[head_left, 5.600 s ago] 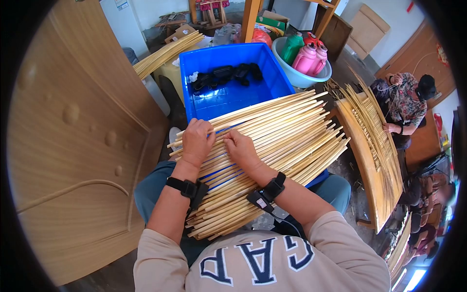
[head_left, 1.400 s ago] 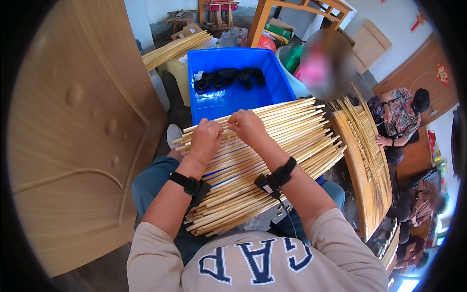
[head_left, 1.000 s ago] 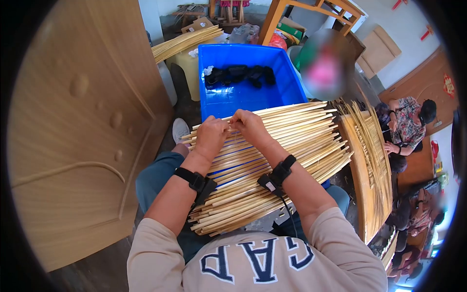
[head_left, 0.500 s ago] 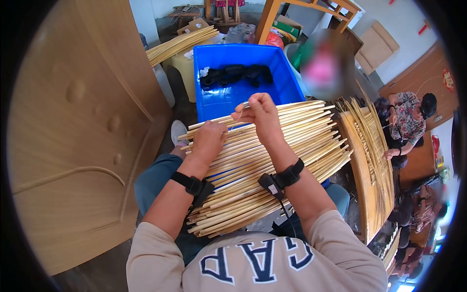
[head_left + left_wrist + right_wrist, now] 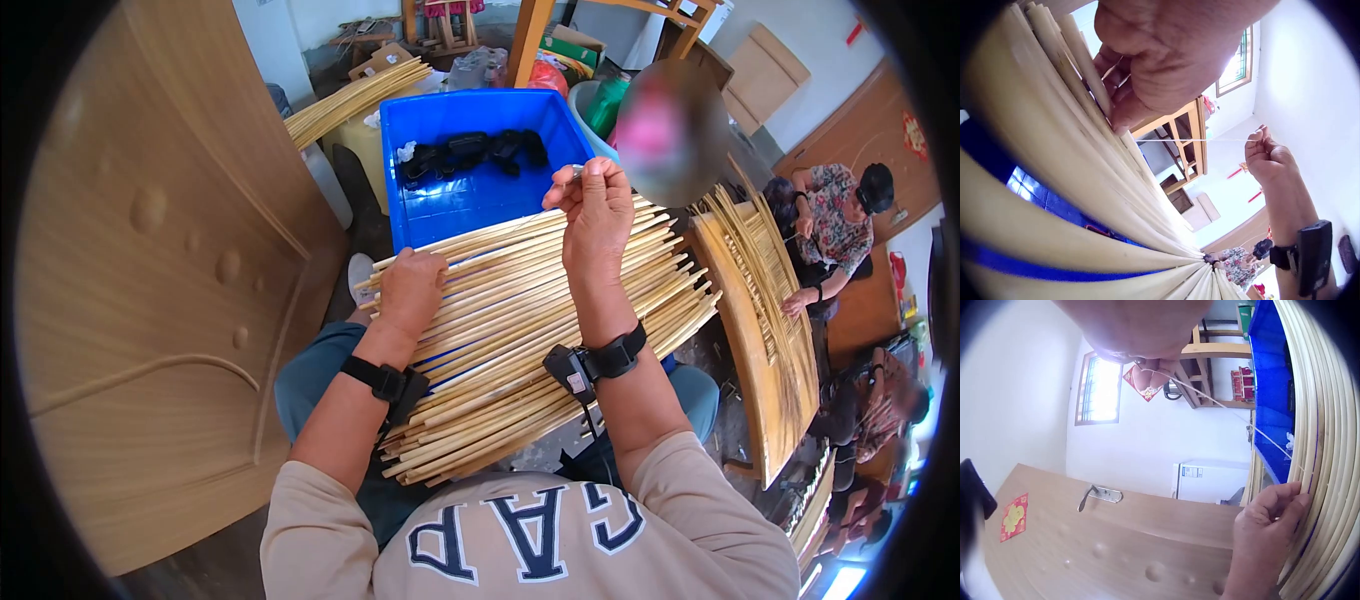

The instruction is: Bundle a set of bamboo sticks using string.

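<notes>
A mat of pale, round wooden-looking sticks (image 5: 540,300), laid side by side, rests across the person's lap. At its far left part the left hand (image 5: 410,292) grips the outermost sticks, thumb and fingers close to the edge. Raised above the far edge, the right hand (image 5: 598,220) pinches a thin white thread (image 5: 1229,407). In both wrist views that thread runs straight from the sticks beside the left fingers to the right hand (image 5: 1267,159). A small silvery thing (image 5: 577,173) shows at the right fingertips, mostly hidden by them.
Beyond the mat stands a blue plastic tub (image 5: 440,215) with black items inside. A wooden door (image 5: 170,300) is close on the left. To the right, a person (image 5: 835,215) works at a wooden bench (image 5: 735,330) bearing more sticks.
Both hands were together at the mat's far edge. The right hand has since lifted up and to the right, drawing the thread out; the left hand has stayed at the edge sticks.
</notes>
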The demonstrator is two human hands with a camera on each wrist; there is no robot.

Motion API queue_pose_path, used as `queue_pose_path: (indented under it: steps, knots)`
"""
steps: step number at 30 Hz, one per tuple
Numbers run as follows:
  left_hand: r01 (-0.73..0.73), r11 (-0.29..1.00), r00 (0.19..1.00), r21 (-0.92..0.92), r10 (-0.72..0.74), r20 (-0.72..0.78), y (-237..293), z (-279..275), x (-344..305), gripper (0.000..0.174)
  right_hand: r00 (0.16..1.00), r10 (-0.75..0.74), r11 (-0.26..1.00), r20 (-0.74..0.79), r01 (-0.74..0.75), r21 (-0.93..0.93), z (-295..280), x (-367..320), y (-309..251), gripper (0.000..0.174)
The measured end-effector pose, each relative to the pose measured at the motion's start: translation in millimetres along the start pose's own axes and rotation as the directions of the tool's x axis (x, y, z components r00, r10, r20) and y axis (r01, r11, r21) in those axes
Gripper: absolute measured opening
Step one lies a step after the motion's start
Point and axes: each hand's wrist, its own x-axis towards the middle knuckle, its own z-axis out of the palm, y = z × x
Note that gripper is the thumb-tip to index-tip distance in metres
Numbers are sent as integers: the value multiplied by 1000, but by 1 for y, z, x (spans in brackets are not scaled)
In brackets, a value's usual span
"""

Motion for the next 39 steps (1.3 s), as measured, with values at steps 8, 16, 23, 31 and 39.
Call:
queue_pose_path:
  steps: [8,16,23,31,39]
  knots:
    - [-39,999,999,17,40,-35,-2,1,1,12,995,5,999,-97,-9,-40,-12,1,-3,10]
    - [-47,998,998,40,48,-33,-7,5,6,9,974,38,995,-221,-58,-83,-26,6,-1,9]
    - [-11,998,995,-60,5,-103,-9,-1,7,8,955,80,987,-286,-115,-110,-32,5,2,9]
    - [-110,990,993,84,113,-31,-22,-5,17,2,968,199,970,-150,-216,-110,-23,-16,24,3]
    - [-177,971,984,163,170,55,-18,-3,29,11,837,546,813,24,-523,-257,-2,-45,55,8]
